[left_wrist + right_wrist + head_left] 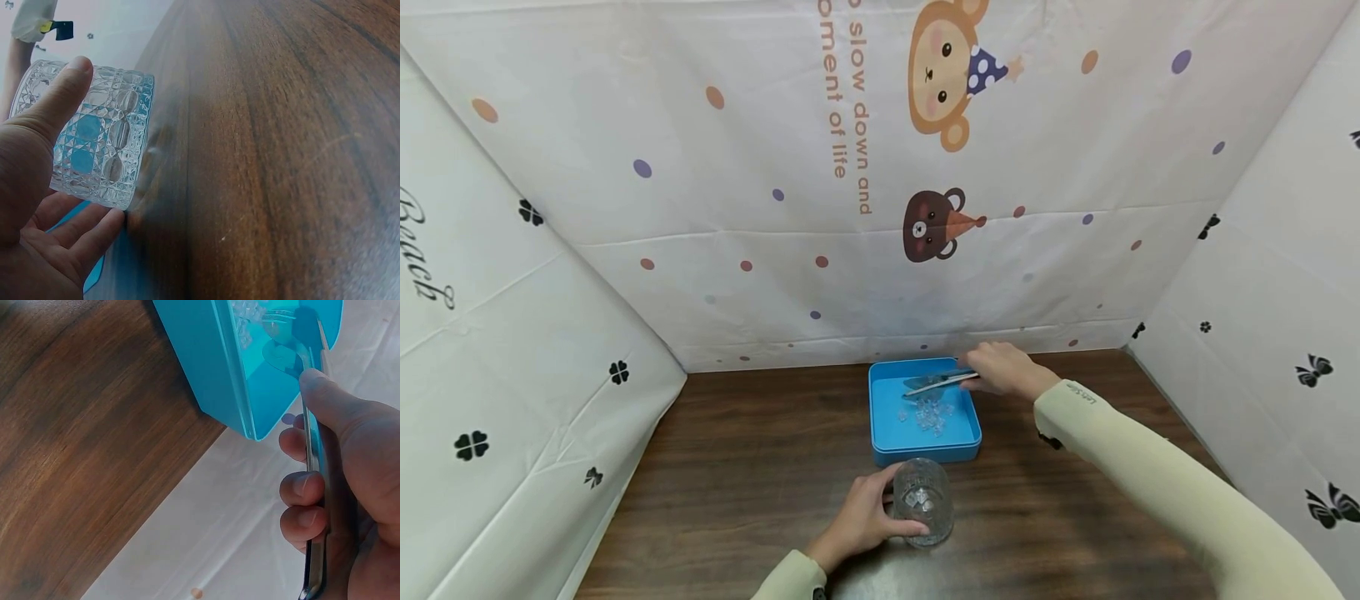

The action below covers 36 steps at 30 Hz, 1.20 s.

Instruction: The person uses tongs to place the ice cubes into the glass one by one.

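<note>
My left hand (863, 515) grips a clear cut-glass tumbler (922, 500) on the table, thumb on the near side and fingers round the far side. In the left wrist view the patterned wall of the glass shows blue through it. My right hand (1002, 368) holds metal tongs (315, 544), whose tips look like a fork and a spoon. Those tips reach into a blue tray (891, 435), over or beside a small pile of clear, ice-like pieces (931, 415). Whether the tongs have a piece between them cannot be made out.
The tray stands just beyond the glass on a dark wood-grain table (760, 467). A white printed cloth (760, 308) rises close behind the tray, and similar cloths stand at left and right.
</note>
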Each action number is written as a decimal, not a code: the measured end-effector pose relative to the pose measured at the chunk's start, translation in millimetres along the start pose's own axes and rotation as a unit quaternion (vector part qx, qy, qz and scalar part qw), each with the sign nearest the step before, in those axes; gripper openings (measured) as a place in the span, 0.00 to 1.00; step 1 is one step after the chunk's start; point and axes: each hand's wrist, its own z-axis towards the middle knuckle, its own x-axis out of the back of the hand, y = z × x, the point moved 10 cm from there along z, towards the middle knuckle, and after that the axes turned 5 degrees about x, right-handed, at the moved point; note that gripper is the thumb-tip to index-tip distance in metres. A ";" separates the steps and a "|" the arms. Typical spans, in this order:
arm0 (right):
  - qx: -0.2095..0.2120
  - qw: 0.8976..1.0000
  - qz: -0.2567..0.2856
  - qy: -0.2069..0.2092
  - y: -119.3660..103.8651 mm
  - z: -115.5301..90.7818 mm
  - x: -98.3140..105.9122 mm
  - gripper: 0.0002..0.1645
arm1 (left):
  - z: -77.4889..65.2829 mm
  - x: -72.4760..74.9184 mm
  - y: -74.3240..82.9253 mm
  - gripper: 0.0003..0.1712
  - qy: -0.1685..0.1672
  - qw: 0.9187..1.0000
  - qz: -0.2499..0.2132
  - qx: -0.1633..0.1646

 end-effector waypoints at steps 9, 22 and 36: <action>0.004 1.000 -0.009 -0.003 -1.7 0.3 -1.5 0.21 | 0.0 -1.5 -1.2 0.48 -0.001 1.000 -0.004 0.000; 0.013 1.000 -0.003 -0.004 -3.4 0.9 -1.2 0.22 | 0.0 -0.5 0.1 0.49 -0.001 1.000 -0.003 0.004; 0.020 1.000 -0.011 -0.008 -5.7 3.5 -4.2 0.21 | 0.0 -0.5 0.0 0.49 0.001 1.000 0.003 0.003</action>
